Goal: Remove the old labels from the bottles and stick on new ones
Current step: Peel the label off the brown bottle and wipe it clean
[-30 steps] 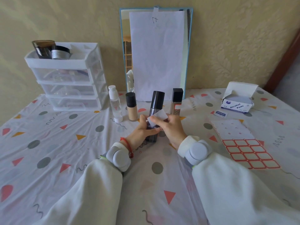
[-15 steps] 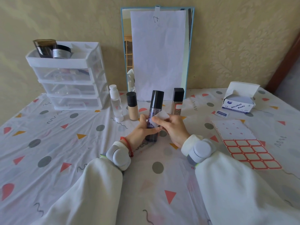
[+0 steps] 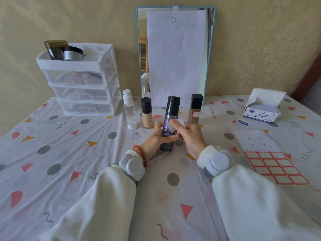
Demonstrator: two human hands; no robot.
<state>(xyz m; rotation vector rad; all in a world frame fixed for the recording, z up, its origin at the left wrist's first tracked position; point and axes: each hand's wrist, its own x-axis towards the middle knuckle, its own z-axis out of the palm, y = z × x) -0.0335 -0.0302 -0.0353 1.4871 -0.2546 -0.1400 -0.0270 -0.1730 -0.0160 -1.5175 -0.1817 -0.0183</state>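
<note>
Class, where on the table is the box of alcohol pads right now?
In the head view the alcohol pads box sits open at the table's far right, near the wall, with a single pad sachet just left of it and the label sheet nearer the person.

Table (image 3: 52, 153) covered by cloth patterned with dots, triangles, squiggles. Drawer unit (image 3: 81, 87) placed at 10 o'clock. Clear bottle (image 3: 129, 110), beige bottle (image 3: 146, 113), dark bottle (image 3: 169, 122), square-capped bottle (image 3: 196, 108) lined up at 12. Alcohol pads box (image 3: 262, 110) and sachet (image 3: 243, 122) at 2; label sheet (image 3: 267, 153) at 3.
</note>
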